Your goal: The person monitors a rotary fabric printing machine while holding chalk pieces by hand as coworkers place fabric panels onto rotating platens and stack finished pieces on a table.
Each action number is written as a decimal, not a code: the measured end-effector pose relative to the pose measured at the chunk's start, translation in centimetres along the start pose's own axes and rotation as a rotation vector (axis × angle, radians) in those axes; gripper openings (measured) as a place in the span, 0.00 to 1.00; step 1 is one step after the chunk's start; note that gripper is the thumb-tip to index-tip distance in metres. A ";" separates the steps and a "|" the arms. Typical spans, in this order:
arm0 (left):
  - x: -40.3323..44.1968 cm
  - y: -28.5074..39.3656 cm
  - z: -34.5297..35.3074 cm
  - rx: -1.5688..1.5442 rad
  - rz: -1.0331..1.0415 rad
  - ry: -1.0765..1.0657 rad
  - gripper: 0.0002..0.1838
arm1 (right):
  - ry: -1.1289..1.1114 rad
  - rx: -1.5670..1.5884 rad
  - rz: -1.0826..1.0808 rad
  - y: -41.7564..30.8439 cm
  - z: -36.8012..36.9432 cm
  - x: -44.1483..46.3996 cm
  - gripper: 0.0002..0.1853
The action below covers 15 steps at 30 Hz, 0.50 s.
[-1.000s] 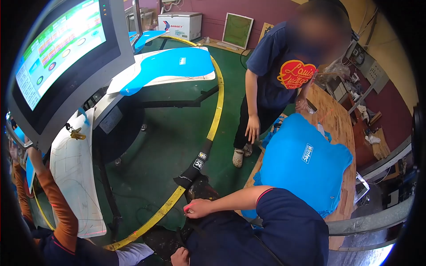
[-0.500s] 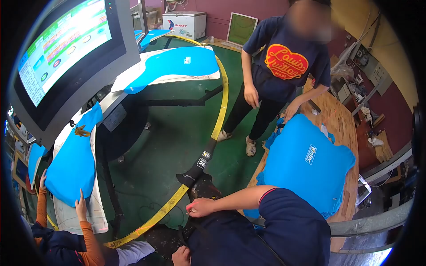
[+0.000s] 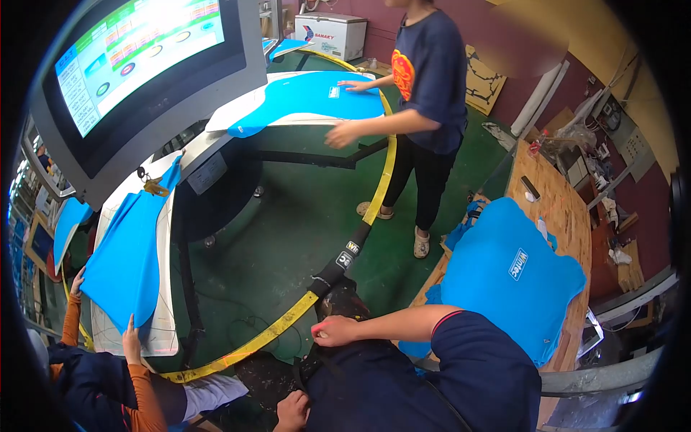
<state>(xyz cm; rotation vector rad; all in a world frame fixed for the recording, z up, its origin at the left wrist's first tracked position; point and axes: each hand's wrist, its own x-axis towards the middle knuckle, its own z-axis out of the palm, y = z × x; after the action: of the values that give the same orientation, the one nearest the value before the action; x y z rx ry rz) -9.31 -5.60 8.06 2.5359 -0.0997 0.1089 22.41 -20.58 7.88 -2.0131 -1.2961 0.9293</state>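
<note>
Navy sleeve (image 3: pixel 484 347) | right hand (image 3: pixel 335 331): palm hidden | left hand (image 3: pixel 292 411): cropped

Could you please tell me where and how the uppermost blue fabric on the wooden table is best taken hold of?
I would pinch the blue fabric by its edge facing the yellow band, coming in low from that side. It lies spread out flat over the wooden table, so an edge should lift most easily, and this grip stays clear of its Wintec logo.
</note>
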 end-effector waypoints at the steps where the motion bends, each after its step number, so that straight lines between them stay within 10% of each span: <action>1: 0.2 0.2 -0.2 -0.006 0.000 0.001 0.12 | -0.002 -0.011 -0.010 0.0 0.0 0.0 0.14; 15: 0.5 0.5 -0.8 -0.024 -0.018 -0.012 0.12 | -0.026 -0.004 0.033 -0.4 -0.2 0.0 0.14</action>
<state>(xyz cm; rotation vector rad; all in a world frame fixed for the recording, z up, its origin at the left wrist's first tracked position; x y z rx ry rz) -8.88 -5.63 9.03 2.5131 -0.0831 0.0850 22.37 -20.41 8.30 -2.0378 -1.2830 0.9723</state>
